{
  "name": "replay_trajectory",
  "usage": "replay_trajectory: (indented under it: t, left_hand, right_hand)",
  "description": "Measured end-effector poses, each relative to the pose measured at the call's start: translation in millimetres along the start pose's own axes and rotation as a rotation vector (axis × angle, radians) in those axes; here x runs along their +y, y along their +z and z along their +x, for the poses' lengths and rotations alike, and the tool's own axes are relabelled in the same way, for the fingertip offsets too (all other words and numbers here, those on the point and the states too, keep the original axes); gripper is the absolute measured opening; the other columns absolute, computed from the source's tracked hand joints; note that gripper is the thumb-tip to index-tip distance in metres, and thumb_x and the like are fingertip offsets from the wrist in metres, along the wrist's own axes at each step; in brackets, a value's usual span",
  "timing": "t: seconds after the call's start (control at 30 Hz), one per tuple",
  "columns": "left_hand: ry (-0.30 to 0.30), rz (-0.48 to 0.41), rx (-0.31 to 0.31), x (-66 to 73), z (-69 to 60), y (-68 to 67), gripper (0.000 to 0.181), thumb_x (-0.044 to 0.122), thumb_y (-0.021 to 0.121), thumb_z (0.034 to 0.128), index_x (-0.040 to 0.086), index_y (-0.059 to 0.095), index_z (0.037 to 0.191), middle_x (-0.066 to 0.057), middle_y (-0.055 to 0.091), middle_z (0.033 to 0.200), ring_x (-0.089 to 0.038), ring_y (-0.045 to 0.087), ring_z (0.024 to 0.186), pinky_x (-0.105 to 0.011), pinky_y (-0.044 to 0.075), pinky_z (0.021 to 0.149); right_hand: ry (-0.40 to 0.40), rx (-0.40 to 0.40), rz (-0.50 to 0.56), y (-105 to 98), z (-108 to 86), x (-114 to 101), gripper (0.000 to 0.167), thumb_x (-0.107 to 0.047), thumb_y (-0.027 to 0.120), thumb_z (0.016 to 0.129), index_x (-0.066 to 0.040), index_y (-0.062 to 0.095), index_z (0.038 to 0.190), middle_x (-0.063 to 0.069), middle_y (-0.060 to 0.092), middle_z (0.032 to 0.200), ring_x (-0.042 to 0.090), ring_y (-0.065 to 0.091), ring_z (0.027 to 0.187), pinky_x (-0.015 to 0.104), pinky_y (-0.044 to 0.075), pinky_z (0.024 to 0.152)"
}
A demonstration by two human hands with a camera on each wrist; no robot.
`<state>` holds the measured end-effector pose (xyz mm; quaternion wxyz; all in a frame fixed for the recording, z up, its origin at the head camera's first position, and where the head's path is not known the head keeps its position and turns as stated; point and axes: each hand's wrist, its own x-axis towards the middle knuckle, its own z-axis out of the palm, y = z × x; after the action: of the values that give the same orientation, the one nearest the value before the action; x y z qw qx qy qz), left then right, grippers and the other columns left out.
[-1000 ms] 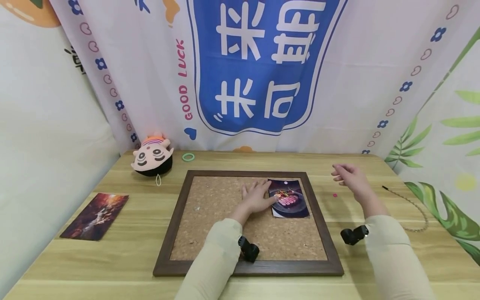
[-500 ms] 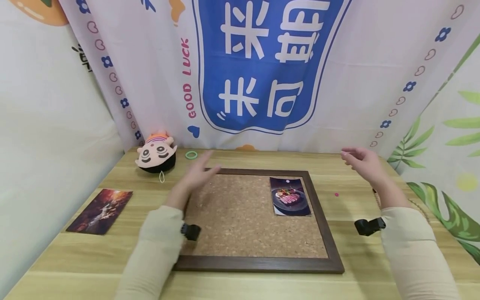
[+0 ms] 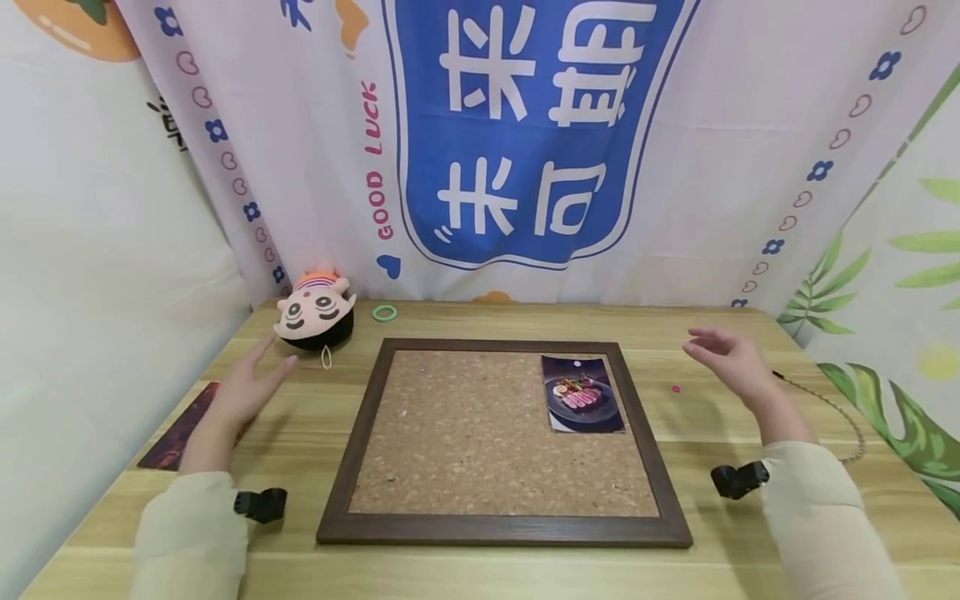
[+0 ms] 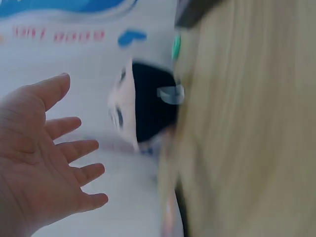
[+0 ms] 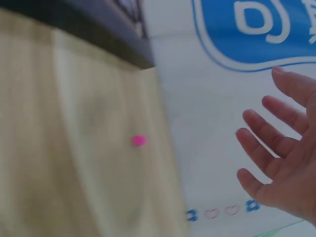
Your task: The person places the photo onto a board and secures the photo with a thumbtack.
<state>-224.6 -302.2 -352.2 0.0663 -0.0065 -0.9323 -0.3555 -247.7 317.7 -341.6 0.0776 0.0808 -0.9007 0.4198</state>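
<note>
My left hand [image 3: 242, 392] hovers above the dark reddish photo card [image 3: 174, 429] on the left of the table, hiding much of it. Its fingers spread loosely, holding nothing; the left wrist view shows the bare palm [image 4: 39, 163]. On the right, my right hand [image 3: 731, 362] hangs in the air with relaxed, slightly bent fingers and nothing in them. Below and left of it lies a small pink round piece [image 3: 676, 389], also visible as a blurred pink dot [image 5: 139, 140]. Between the hands lies a framed cork board [image 3: 465, 450]; a food picture [image 3: 583, 398] with a white dot at its top sits on its right side.
A plush doll [image 3: 315, 312] lies at the back left, just beyond the left fingertips in the head view. Beside it is a green ring [image 3: 385, 313]. A thin chain [image 3: 840, 410] curves along the table's right side. Printed cloth hangs behind.
My left hand has lifted off the food picture and swung left across the board to above the reddish card. The right hand shifted slightly right. The food picture stays on the board.
</note>
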Motion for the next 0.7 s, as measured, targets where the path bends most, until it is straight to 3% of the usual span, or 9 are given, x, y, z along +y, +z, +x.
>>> replay_trajectory:
  t: [0.1, 0.23, 0.33, 0.53, 0.7]
  left_hand:
    - [-0.074, -0.016, 0.050, -18.9, -10.4, -8.9, 0.073, 0.043, 0.039, 0.0878, -0.001, 0.009, 0.137, -0.036, 0.018, 0.130, -0.052, 0.023, 0.112, -0.060, 0.022, 0.085]
    - [-0.121, -0.079, 0.079, -44.6, -21.5, -18.8, 0.071, 0.039, 0.042, 0.0878, -0.001, 0.009, 0.137, -0.037, 0.015, 0.130, -0.052, 0.020, 0.114, -0.061, 0.021, 0.085]
    - [-0.154, -0.082, 0.053, -60.9, -26.0, -24.1, 0.073, 0.038, 0.044, 0.0875, -0.002, 0.007, 0.136, -0.035, 0.006, 0.133, -0.052, 0.007, 0.117, -0.063, 0.015, 0.086]
    - [-0.178, -0.073, 0.025, -80.7, -31.6, -27.7, 0.077, 0.038, 0.048, 0.0859, -0.006, 0.006, 0.135, -0.036, 0.005, 0.132, -0.053, 0.005, 0.117, -0.062, 0.014, 0.086]
    - [-0.230, -0.072, 0.023, -92.4, -34.5, -25.9, 0.080, 0.039, 0.047, 0.0854, -0.008, 0.004, 0.134, -0.037, 0.005, 0.131, -0.053, 0.006, 0.116, -0.060, 0.013, 0.089]
  right_hand:
    - [0.013, 0.032, 0.013, 6, -2.4, 14, 0.050, -0.031, 0.049, 0.087, 0.007, 0.044, 0.120, 0.026, 0.050, 0.110, 0.016, 0.051, 0.091, 0.037, 0.040, 0.079]
    - [0.033, 0.043, 0.020, 13, -5.5, 31, 0.047, -0.027, 0.051, 0.087, 0.008, 0.046, 0.117, 0.026, 0.052, 0.107, -0.005, 0.047, 0.079, 0.021, 0.041, 0.070]
    - [0.057, 0.018, -0.015, 17, -8.0, 43, 0.045, -0.024, 0.052, 0.087, 0.009, 0.047, 0.116, 0.026, 0.052, 0.106, 0.003, 0.049, 0.082, 0.022, 0.041, 0.069]
    - [0.091, 0.000, -0.060, 22, -8.5, 56, 0.042, -0.023, 0.054, 0.086, 0.008, 0.050, 0.114, 0.025, 0.052, 0.107, 0.031, 0.047, 0.095, 0.036, 0.037, 0.076]
    - [0.076, 0.001, -0.034, 28, -7.5, 62, 0.038, -0.017, 0.054, 0.086, 0.010, 0.050, 0.112, 0.026, 0.054, 0.102, 0.024, 0.051, 0.089, 0.028, 0.039, 0.074]
